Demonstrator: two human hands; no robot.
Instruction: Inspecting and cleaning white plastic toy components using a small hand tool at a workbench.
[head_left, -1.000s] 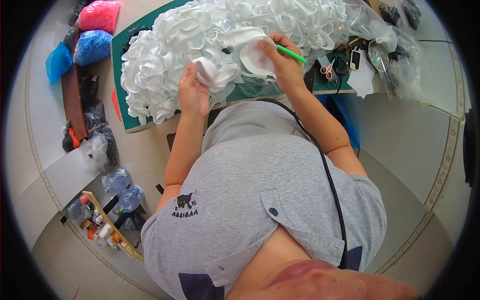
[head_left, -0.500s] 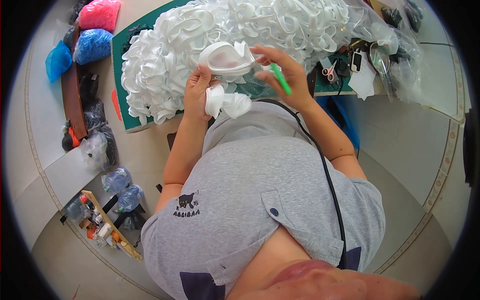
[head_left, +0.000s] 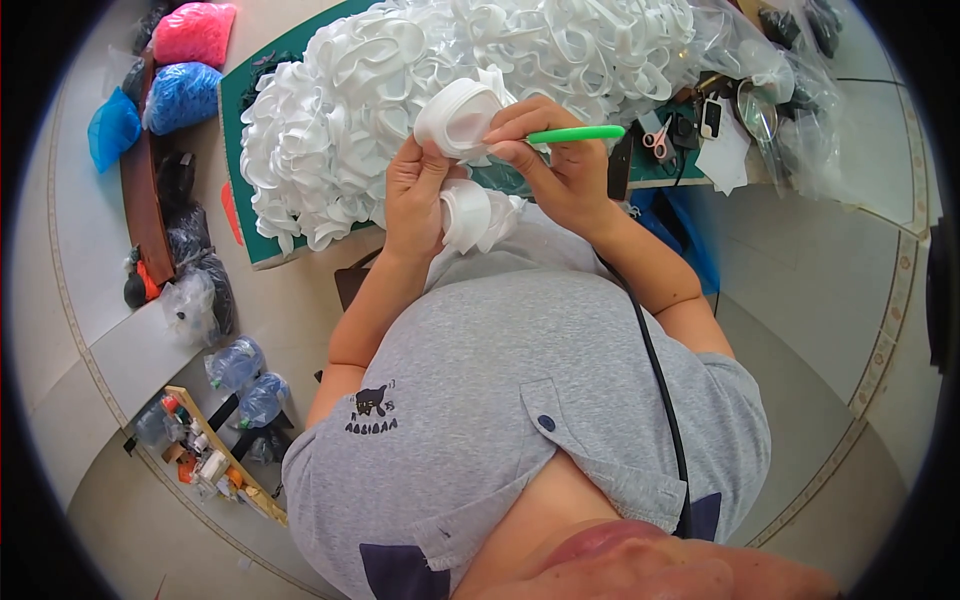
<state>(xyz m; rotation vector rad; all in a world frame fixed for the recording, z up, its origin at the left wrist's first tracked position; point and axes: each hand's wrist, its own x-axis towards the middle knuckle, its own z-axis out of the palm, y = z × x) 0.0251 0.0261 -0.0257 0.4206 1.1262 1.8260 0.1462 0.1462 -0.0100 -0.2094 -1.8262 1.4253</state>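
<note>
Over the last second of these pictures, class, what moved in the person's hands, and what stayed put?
The right hand brought the green tool in from the right, so it now lies level against the white moulded piece. The left hand rose with that piece while keeping a second white piece below it. Both hands kept their grip. The heap of white pieces and the scissors stayed where they were.

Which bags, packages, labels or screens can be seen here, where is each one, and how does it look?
Pink bag: far left of the table, plump, filled.
Blue bags: just below the pink one, two, plump.
Clear bags: right end of the table, crinkled, transparent.
Black bags: on the floor, left, dark and slumped.
Clear bags with blue contents: floor, lower left.
Screens: none visible.
</note>
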